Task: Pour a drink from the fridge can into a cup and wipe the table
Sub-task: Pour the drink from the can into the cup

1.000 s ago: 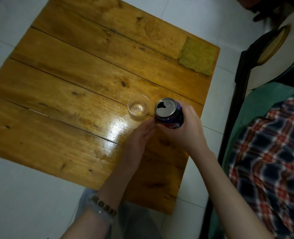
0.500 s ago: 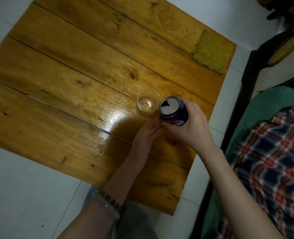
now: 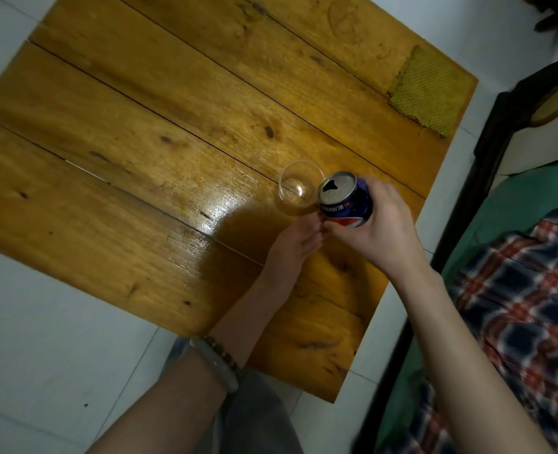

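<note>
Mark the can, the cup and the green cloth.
can (image 3: 338, 191), head view, on its silver top.
cup (image 3: 293, 189), head view, on its clear bottom.
green cloth (image 3: 430, 91), head view, on the middle of the weave.

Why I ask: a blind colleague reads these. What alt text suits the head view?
A right hand holds an opened blue can tilted toward a clear cup on a wooden table; the left hand touches the cup's near side. A yellow-green cloth lies at the table's far right corner.

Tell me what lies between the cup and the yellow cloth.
Only bare table lies between the cup and the cloth, as the head view shows.
</note>
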`<state>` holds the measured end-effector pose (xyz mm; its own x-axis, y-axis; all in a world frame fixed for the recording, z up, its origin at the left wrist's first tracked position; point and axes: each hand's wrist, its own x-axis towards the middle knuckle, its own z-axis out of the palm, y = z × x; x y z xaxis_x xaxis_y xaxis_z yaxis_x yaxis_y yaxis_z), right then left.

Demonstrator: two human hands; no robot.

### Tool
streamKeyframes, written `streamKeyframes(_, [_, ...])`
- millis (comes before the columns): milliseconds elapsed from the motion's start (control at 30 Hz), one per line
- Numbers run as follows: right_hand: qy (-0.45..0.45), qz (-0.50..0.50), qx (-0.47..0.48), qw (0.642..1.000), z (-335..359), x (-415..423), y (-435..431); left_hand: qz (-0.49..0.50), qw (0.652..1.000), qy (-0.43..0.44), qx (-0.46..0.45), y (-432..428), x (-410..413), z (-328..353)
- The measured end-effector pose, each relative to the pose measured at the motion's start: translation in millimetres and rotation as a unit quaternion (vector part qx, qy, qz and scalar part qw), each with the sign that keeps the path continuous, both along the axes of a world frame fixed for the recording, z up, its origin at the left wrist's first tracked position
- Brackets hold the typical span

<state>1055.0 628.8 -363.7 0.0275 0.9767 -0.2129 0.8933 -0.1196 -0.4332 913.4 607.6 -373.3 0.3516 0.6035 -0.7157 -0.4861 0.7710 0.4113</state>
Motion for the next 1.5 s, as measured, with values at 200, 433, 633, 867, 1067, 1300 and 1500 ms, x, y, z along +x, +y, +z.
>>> streamKeyframes(200, [-0.024, 0.011, -0.002, 1.0, 0, -1, 2, 0.004, 0.999, 0.013, 0.031, -5, 4, 0])
streamKeyframes(433, [-0.038, 0.02, -0.001, 0.999, 1, -4, 5, 0.015, 0.998, 0.03, 0.054, -6, 3, -10])
streamKeyframes(633, [-0.046, 0.019, -0.007, 0.999, 3, -8, 5, 0.012, 0.997, 0.025, 0.067, -8, 1, -15])
streamKeyframes(867, [-0.054, 0.014, -0.012, 0.998, 6, -9, 6, 0.01, 0.997, 0.018, 0.068, -9, 2, -22])
streamKeyframes(1067, [-0.061, 0.013, -0.02, 0.998, 7, -9, 5, 0.016, 0.997, -0.001, 0.077, -10, 5, -26])
streamKeyframes(1300, [-0.065, 0.016, -0.028, 0.997, 9, -10, 4, 0.022, 0.995, -0.021, 0.096, -13, 4, -25])
streamKeyframes(1500, [-0.067, 0.016, -0.04, 0.997, 11, -10, 5, 0.022, 0.996, -0.018, 0.087, -13, 4, -25])
